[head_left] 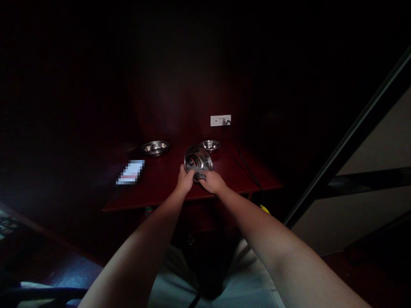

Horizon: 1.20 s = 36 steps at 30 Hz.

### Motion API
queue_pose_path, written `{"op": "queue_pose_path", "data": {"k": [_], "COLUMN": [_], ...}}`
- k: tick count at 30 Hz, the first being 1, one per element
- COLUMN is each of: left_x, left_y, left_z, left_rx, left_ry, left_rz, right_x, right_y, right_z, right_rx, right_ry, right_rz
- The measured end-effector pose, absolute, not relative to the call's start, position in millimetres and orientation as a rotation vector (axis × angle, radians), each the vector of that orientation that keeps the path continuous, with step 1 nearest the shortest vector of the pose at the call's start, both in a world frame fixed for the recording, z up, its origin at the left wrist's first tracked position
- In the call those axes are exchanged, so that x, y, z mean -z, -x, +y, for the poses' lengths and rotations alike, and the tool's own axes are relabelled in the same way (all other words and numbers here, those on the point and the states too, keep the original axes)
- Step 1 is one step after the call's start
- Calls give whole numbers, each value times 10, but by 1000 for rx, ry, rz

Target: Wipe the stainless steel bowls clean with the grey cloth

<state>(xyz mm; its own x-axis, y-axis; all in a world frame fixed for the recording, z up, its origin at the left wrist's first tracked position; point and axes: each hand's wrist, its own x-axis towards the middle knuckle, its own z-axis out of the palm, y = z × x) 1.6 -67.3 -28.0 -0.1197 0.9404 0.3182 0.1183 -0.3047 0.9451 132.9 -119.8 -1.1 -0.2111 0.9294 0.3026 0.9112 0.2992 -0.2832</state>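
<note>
A steel bowl (198, 159) is tilted up on its edge over the dark red table (160, 188), its inside facing me. My left hand (185, 180) grips the bowl's lower left rim. My right hand (212, 182) is closed on a small dark grey cloth (199, 175) pressed against the bowl's lower rim. Both arms reach straight forward from my lap.
Two more steel bowls stand on the table, one at the back left (155, 147) and one behind the held bowl (209, 145). A flat whitish packet (130, 172) lies at the left. A wall socket (220, 120) holds a plug whose black cable (245, 167) runs over the table's right side.
</note>
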Motion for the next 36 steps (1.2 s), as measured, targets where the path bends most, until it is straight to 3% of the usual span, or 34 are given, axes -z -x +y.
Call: {"op": "queue_pose_path", "data": {"k": [25, 36], "left_x": [263, 303], "left_y": [-29, 25], "left_z": [-701, -741], "left_rx": [-1494, -1505], "left_ry": [-1393, -1338], "left_rz": [1201, 1013], "right_x": [48, 173], "right_y": [-1333, -1333], "right_z": [-1152, -1133], "right_rx": [-98, -135], "right_ry": [1618, 1278], "right_rz": [-2160, -2179]}}
